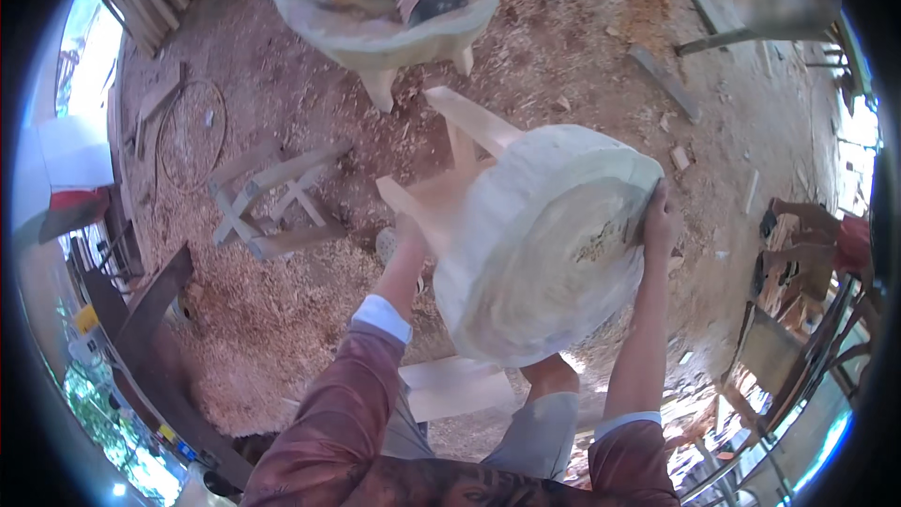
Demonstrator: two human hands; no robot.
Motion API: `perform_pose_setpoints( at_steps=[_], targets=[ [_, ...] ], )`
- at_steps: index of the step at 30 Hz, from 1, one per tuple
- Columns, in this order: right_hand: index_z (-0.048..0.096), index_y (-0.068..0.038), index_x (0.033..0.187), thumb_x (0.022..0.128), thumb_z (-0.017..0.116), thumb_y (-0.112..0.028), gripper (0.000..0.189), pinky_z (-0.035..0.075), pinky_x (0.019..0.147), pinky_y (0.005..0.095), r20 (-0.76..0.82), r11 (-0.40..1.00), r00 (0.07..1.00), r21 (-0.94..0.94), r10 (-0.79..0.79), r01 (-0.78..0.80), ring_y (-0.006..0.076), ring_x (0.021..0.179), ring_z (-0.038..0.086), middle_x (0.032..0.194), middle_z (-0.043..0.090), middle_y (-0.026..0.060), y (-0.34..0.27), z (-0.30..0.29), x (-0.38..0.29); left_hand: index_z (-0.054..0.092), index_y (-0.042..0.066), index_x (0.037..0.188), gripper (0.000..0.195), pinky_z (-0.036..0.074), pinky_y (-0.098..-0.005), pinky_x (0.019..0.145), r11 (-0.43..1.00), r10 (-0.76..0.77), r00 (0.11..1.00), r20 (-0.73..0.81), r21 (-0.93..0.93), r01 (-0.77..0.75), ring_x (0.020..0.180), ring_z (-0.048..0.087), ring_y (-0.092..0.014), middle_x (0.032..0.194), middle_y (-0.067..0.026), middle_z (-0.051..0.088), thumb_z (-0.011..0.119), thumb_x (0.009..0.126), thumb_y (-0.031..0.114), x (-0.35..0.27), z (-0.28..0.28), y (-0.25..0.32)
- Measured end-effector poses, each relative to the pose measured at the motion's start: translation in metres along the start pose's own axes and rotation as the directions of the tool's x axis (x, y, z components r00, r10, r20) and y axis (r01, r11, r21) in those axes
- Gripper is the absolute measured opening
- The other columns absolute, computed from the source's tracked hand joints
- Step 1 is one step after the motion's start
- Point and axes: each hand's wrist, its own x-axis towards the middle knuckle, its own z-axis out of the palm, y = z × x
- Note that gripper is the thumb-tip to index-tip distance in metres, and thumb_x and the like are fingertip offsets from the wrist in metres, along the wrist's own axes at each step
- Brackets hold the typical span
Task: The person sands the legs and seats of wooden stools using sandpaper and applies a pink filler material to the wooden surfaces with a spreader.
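Before me a round, hollowed wooden bowl-like piece with several wooden legs is tilted on its side, its hollow facing right and towards me. My right hand grips its rim at the right. My left hand is at a leg on the underside, its fingers partly hidden behind that leg. A few wood chips lie in the hollow. Farther off stands a similar legged wooden bowl with a pinkish block and a dark piece in it.
A wooden cross-braced frame lies on the chip-strewn floor at the left, near a hoop of hose or cable. A pale board lies by my legs. Planks and a round-topped stool are at the upper right. Another person is at the far right.
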Motion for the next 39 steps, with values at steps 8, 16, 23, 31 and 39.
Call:
perform_pose_setpoints(
  at_steps=[8,16,23,31,39],
  targets=[
    [0.072,0.001,0.109,0.091,0.045,-0.074,0.081,0.050,0.085,0.0525,-0.150,0.986,0.987,-0.166,-0.052,0.027,0.0464,0.097,0.067,0.095,0.071,0.0287,-0.094,0.043,-0.027,0.065,-0.001,0.116,0.052,0.057,-0.0431,0.076,0.994,-0.089,0.986,0.143,0.075,0.079,0.085,0.067,-0.029,0.099,-0.0148,0.069,0.038,0.106,0.042,0.071,-0.006,0.034],
    [0.066,0.004,0.108,0.093,0.056,-0.057,0.063,0.051,0.087,0.0530,-0.025,0.972,0.996,-0.223,-0.086,0.078,0.0461,0.096,0.067,0.103,0.069,0.0294,-0.191,0.088,-0.049,0.065,-0.001,0.116,0.048,0.057,-0.0411,0.074,0.977,-0.034,0.953,0.302,0.210,-0.032,0.082,0.067,-0.027,0.095,-0.0121,0.070,0.041,0.106,0.039,0.038,-0.040,0.118],
    [0.059,0.008,0.129,0.099,0.054,-0.037,0.054,0.040,0.111,0.0482,-0.270,0.849,0.806,-0.203,-0.527,0.487,0.0415,0.130,0.052,0.136,0.057,0.0286,-0.190,0.104,-0.047,0.064,-0.003,0.117,0.045,0.053,-0.0378,0.078,0.340,0.425,0.781,0.457,0.719,-0.606,0.080,0.067,-0.024,0.087,-0.0081,0.070,0.049,0.104,0.037,-0.053,-0.034,0.221],
    [0.070,0.001,0.112,0.094,0.057,-0.027,0.035,0.044,0.101,0.0534,0.055,0.785,0.862,-0.386,-0.504,0.484,0.0400,0.105,0.065,0.107,0.069,0.0258,-0.216,0.066,-0.139,0.055,-0.005,0.123,0.047,0.041,-0.0471,0.103,-0.184,0.724,0.362,0.588,0.669,-0.720,0.119,0.055,-0.041,0.119,-0.0248,0.061,0.059,0.097,0.035,-0.137,0.099,0.199],
    [0.073,-0.003,0.105,0.087,0.062,-0.017,0.025,0.053,0.083,0.0485,0.025,0.712,0.720,0.174,-0.694,0.680,0.0417,0.091,0.067,0.093,0.071,0.0219,-0.358,0.088,-0.024,0.054,0.000,0.117,0.049,0.036,-0.0515,0.108,-0.439,0.728,0.205,0.654,0.675,-0.593,0.125,0.050,-0.040,0.124,-0.0209,0.058,0.065,0.090,0.039,-0.144,0.123,0.187]
  ],
)
